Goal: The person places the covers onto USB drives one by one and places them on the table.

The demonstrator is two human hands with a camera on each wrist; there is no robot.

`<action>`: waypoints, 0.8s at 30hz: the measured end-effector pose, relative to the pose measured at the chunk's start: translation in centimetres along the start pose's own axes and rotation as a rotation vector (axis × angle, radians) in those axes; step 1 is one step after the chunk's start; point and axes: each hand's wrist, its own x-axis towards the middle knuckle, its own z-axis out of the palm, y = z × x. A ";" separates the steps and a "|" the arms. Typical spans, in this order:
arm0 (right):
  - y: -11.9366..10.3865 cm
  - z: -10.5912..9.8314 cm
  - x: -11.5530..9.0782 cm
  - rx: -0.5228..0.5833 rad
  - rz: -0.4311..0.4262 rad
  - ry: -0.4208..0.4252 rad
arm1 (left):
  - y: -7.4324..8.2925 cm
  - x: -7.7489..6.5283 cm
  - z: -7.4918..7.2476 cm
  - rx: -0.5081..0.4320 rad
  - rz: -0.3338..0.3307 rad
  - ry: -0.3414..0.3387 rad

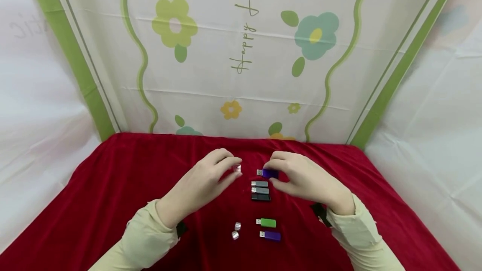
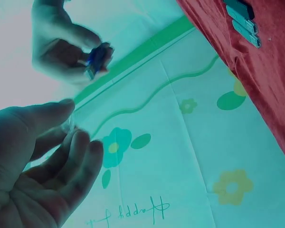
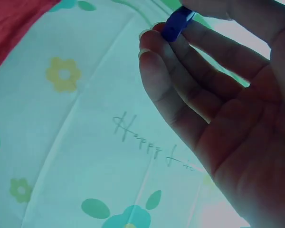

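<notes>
My left hand pinches a small clear cap between thumb and fingertips. Opposite it, my right hand grips a purple-blue USB stick, its metal plug pointing left towards the cap. A gap separates the cap from the plug. In the left wrist view the cap shows only faintly between the fingertips, and the stick sits in the other hand's fingers. The right wrist view shows the stick's body between thumb and fingers; its plug is hidden there.
Just below the hands lie two grey USB sticks and a black one side by side. Nearer are a green stick, a purple stick and two clear caps. Red cloth covers the table; a printed curtain stands behind.
</notes>
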 end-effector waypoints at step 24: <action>-1.2 0.9 0.2 0.001 -0.076 0.093 | 1.2 -0.5 0.6 0.026 0.024 -0.005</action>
